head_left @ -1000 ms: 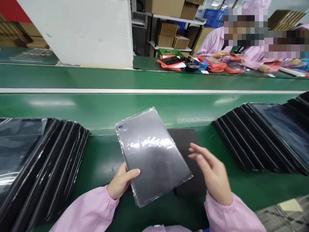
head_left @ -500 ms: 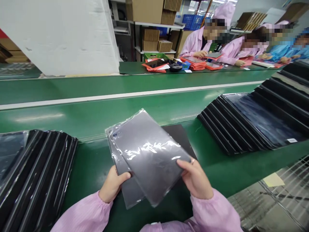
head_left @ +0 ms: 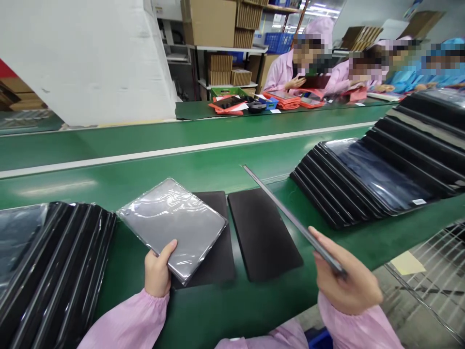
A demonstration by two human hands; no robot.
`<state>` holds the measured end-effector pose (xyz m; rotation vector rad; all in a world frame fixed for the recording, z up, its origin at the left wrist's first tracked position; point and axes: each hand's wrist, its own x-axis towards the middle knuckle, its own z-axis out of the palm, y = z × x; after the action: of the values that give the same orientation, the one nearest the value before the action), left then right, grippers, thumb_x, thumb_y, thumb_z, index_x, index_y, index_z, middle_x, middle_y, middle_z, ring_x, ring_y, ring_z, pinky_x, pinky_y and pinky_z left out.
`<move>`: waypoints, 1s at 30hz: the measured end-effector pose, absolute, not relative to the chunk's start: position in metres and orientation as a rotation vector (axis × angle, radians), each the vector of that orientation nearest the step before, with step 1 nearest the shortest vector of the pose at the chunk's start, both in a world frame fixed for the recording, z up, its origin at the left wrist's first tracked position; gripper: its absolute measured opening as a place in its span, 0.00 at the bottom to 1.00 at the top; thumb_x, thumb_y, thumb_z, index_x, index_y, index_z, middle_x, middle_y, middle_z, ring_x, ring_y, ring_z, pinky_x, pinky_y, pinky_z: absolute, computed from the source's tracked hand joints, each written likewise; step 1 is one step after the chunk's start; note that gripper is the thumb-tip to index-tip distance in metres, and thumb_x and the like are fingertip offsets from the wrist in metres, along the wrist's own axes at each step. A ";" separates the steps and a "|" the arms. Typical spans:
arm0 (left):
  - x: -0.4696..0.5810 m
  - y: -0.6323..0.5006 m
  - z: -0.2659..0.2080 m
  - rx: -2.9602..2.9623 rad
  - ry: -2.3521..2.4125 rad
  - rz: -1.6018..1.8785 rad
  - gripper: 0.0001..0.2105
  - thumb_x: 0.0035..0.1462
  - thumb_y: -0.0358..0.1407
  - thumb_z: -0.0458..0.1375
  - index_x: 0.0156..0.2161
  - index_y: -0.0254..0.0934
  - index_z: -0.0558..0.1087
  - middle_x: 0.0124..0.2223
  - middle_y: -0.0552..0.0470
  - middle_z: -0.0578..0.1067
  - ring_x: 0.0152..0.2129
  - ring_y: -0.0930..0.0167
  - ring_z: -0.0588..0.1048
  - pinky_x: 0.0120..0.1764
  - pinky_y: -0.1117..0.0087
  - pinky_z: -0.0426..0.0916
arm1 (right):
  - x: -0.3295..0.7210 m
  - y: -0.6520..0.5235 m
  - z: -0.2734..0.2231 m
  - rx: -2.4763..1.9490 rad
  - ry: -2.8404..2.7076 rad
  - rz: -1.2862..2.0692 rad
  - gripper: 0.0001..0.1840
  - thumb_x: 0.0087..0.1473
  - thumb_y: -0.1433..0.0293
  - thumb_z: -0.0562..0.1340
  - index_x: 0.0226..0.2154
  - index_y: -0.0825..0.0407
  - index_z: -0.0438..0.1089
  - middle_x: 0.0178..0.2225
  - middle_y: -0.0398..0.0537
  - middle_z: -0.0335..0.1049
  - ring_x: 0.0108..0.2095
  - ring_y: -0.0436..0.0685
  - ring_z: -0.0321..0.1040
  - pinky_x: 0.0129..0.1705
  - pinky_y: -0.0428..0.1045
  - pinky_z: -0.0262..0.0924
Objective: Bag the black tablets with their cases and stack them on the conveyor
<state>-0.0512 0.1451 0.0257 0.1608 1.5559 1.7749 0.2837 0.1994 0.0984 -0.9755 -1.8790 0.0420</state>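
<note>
My left hand (head_left: 157, 271) grips the near corner of a grey tablet in a clear plastic bag (head_left: 172, 226), which lies flat over a black pad (head_left: 217, 252). My right hand (head_left: 348, 282) holds a second thin grey tablet (head_left: 290, 220) edge-on, tilted up and away over the green bench. A second black pad (head_left: 263, 232) lies between the two hands, bare.
Fanned rows of black bagged tablets lie at the left (head_left: 47, 271) and right (head_left: 381, 179). A green conveyor belt (head_left: 181, 140) runs behind the bench. Across it, several people in pink and blue coats work beside orange cases (head_left: 286, 99). A wire rack (head_left: 432, 281) stands at the lower right.
The two tablets, held together before, have been pulled apart. The left hand laid the bagged one down to the left; the right hand swung the other out to the right, edge-on.
</note>
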 end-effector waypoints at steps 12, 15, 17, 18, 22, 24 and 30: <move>-0.042 0.127 0.016 0.145 1.534 1.704 0.21 0.34 0.41 0.73 0.35 0.30 0.78 0.32 0.48 0.81 0.29 0.67 0.77 0.31 0.71 0.72 | 0.269 0.208 0.021 -0.416 -2.540 -0.203 0.20 0.64 0.83 0.52 0.54 0.56 0.70 0.51 0.53 0.75 0.58 0.56 0.66 0.60 0.53 0.63; -0.044 0.126 0.013 0.204 1.570 1.700 0.20 0.34 0.42 0.73 0.33 0.31 0.78 0.30 0.49 0.80 0.28 0.67 0.77 0.31 0.71 0.72 | 0.265 0.206 0.026 -0.453 -2.628 -0.100 0.20 0.64 0.77 0.55 0.57 0.55 0.68 0.55 0.54 0.72 0.60 0.59 0.64 0.62 0.58 0.61; -0.045 0.126 0.011 0.243 1.592 1.688 0.20 0.33 0.42 0.73 0.32 0.31 0.78 0.29 0.48 0.80 0.28 0.66 0.77 0.30 0.71 0.72 | 0.262 0.202 0.031 -0.548 -2.740 0.013 0.27 0.63 0.62 0.59 0.61 0.57 0.64 0.61 0.60 0.64 0.62 0.67 0.59 0.60 0.67 0.59; -0.046 0.126 0.010 0.254 1.594 1.677 0.20 0.33 0.42 0.73 0.32 0.31 0.78 0.29 0.48 0.80 0.28 0.65 0.77 0.30 0.71 0.72 | 0.261 0.200 0.031 -0.615 -2.785 0.048 0.33 0.60 0.57 0.61 0.62 0.58 0.62 0.63 0.62 0.60 0.63 0.71 0.57 0.59 0.71 0.58; -0.046 0.126 0.014 0.286 1.577 1.632 0.20 0.33 0.43 0.72 0.31 0.31 0.78 0.30 0.46 0.80 0.28 0.63 0.78 0.30 0.68 0.72 | 0.262 0.203 0.022 -0.711 -2.800 -0.023 0.30 0.57 0.65 0.65 0.61 0.52 0.64 0.63 0.59 0.60 0.62 0.71 0.59 0.58 0.70 0.60; -0.042 0.125 0.018 0.319 1.565 1.635 0.19 0.35 0.43 0.71 0.32 0.31 0.78 0.30 0.47 0.80 0.27 0.63 0.77 0.30 0.68 0.72 | 0.267 0.215 0.018 -0.674 -2.794 -0.035 0.28 0.57 0.69 0.65 0.60 0.50 0.65 0.62 0.58 0.61 0.61 0.71 0.61 0.58 0.69 0.61; -0.031 0.120 0.028 0.473 1.528 1.667 0.15 0.40 0.41 0.69 0.32 0.31 0.79 0.31 0.45 0.81 0.30 0.62 0.78 0.36 0.65 0.73 | 0.278 0.255 0.042 -0.803 -2.744 0.275 0.24 0.59 0.66 0.64 0.57 0.47 0.68 0.62 0.56 0.63 0.61 0.70 0.60 0.58 0.72 0.58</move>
<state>-0.0314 0.1197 0.0285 0.4730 1.5282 1.6666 0.2785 0.2554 0.0421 -0.8027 -2.7437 0.2746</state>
